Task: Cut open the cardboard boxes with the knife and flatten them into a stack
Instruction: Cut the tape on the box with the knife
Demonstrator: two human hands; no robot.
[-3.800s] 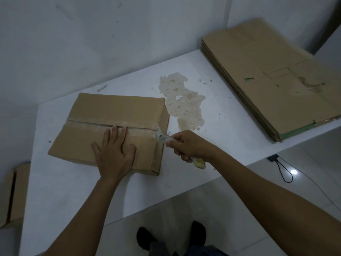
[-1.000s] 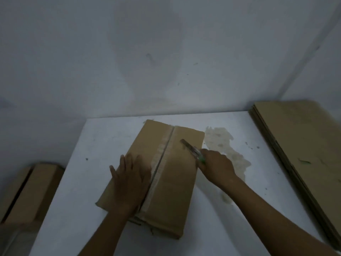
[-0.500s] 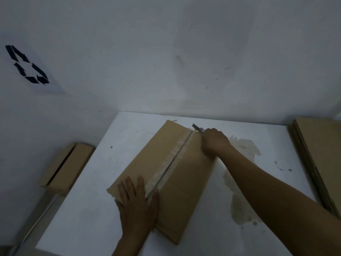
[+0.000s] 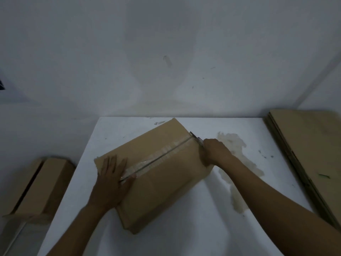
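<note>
A brown cardboard box lies at an angle on the white table, with a clear taped seam running along its top. My left hand lies flat on the box's near left part, fingers spread beside the seam. My right hand grips a knife at the box's far right edge, the blade tip at the end of the seam. A stack of flattened cardboard lies along the table's right side.
A stained, peeled patch marks the table right of the box. Another cardboard box stands lower down, left of the table. A white wall rises directly behind the table's far edge.
The box has turned on the table since the earliest frame. My right hand moved the knife to the far end of the seam and holds there; my left hand stays pressed on the box.
</note>
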